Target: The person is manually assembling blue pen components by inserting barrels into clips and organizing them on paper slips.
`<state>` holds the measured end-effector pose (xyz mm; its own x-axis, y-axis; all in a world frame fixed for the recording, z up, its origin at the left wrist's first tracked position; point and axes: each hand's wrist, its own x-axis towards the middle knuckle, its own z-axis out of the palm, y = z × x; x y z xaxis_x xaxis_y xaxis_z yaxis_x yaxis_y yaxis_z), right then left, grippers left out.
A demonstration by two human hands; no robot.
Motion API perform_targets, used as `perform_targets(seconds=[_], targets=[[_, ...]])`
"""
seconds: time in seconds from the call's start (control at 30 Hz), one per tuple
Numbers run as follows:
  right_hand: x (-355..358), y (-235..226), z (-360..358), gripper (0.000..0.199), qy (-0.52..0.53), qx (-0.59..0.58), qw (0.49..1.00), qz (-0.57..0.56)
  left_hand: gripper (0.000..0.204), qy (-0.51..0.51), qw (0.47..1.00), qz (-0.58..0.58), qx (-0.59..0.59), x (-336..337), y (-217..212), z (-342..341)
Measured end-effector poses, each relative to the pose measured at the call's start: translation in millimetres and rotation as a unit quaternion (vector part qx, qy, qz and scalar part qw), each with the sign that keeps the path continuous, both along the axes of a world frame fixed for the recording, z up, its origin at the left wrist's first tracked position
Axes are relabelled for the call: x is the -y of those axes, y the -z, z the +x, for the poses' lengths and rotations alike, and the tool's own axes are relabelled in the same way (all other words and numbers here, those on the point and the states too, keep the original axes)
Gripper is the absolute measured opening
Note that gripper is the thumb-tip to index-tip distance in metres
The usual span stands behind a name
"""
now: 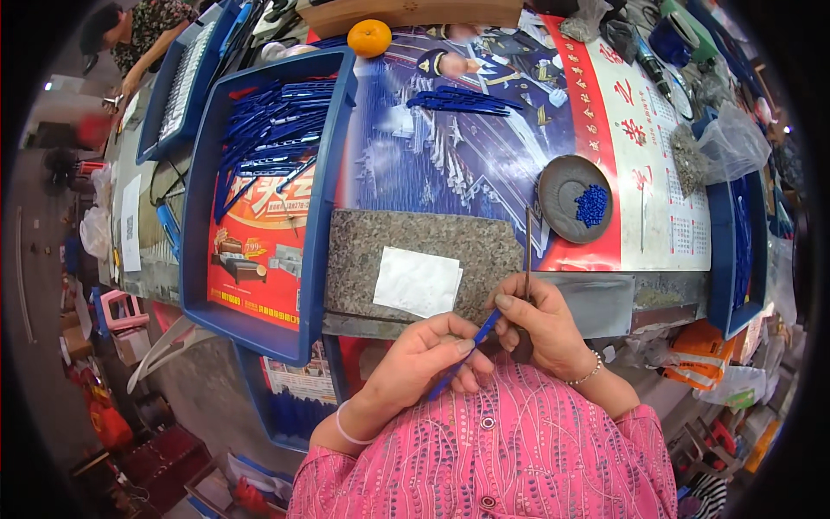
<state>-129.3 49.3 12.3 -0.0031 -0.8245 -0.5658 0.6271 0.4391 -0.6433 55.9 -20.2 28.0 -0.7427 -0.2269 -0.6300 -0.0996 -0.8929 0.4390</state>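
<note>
Close to my chest, my left hand (432, 355) pinches a slim blue stick (488, 327), which slants up to the right. My right hand (540, 324) is closed round a pair of thin, dark tweezers (528, 246) that point away from me. Its fingertips are by the upper end of the blue stick; whether they touch it I cannot tell. Beyond the right hand, a round brown dish (553, 186) holds a small heap of tiny blue pieces (591, 206). A folded white paper (417, 281) lies on a speckled stone slab (363, 233) ahead of my hands.
At left, a blue tray (194, 251) holds many blue sticks (277, 130). More sticks (462, 101) lie on the poster (415, 173), near an orange (369, 38). A lower tray (333, 363) sits below the table edge, another (722, 285) at right. Another person (156, 30) is far left.
</note>
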Motion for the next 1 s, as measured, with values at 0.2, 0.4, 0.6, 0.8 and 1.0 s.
perform_targets(seconds=[0.2, 0.4, 0.6, 0.8, 1.0], targets=[[1, -4, 10, 0.014, -0.007, -0.005, 1.000, 0.001, 0.016, -0.013, 0.997, -0.082, -0.002, -9, 2, 10], [-4, -2, 17, 0.015, 0.004, -0.029, 0.999, -0.036, 0.018, 0.018, 0.764, -0.629, 0.140, -17, -2, 15], [-8, -4, 20, 0.015, -0.004, -0.022, 0.999, -0.042, 0.024, 0.002, 0.530, -0.840, 0.118, -15, -4, 22], [-9, -5, 23, 0.013, -0.004, -0.035, 0.999, -0.040, 0.024, 0.026, 0.457, -0.882, 0.113, -15, -8, 25], [-11, -5, 23, 0.013, -0.024, -0.081, 0.995, -0.059, 0.025, 0.033, 0.460, -0.881, 0.105, -12, -11, 29]])
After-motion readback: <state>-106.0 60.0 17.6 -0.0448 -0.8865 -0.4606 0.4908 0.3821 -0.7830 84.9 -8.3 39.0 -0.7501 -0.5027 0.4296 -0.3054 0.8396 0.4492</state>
